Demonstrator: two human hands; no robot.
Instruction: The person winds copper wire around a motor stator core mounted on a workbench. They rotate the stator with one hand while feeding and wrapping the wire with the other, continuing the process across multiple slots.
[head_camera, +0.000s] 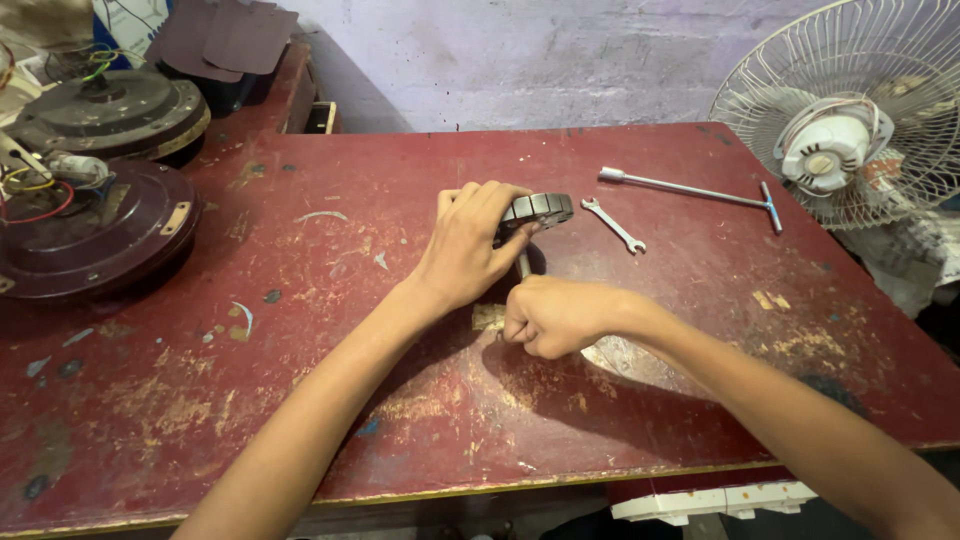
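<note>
My left hand wraps over a round grey laminated motor core standing on edge on the worn red table. Just below it, my right hand is a closed fist around a thin metal shaft or tool handle that rises toward the core. The lower end of that shaft is hidden inside my fist. Both forearms reach in from the bottom of the view.
A small open-ended spanner and a long T-handle socket wrench lie right of the core. A white table fan stands at the right edge. Two dark ceiling-fan motor housings with loose wires sit at the left.
</note>
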